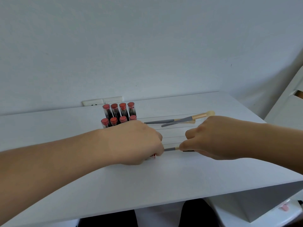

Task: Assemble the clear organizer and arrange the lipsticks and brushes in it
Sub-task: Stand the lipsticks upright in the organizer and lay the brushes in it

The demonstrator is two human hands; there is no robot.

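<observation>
Head view, landmark: clear organizer (173, 128) on the white bench (147, 185), set toward the wall; everything below is placed relative to it.
Organizer state: appears assembled; clear walls and long dividers show as thin lines running left to right. Exact number of compartments cannot be told.
Lipsticks: eight red-capped lipsticks (118, 114) stand upright in two rows of four at the organizer's left end. Judged placed.
Brushes, placed: two grey-handled brushes (178, 120) lie across each other in the organizer's far compartment, pale heads toward its right end.
Brush, in hand: a third brush (171, 149) lies along the organizer's near edge; only a short grey and cream part of the handle shows between the two hands. Whether it is inside the near compartment or just in front of it cannot be told.
Left hand (139, 143): at the organizer's near left corner, fingers curled down, pinching the handle end of the third brush. A small red and white item (152, 156) shows under it; not identifiable.
Right hand (211, 138): at the organizer's near right part, fingers curled, gripping the same brush toward its head end.
Progress (judgement): late stage. Assembly and lipsticks done, two brushes in, third being seated.
Left to do (judgement): let go of the third brush; any further items are hidden by the hands.
</observation>
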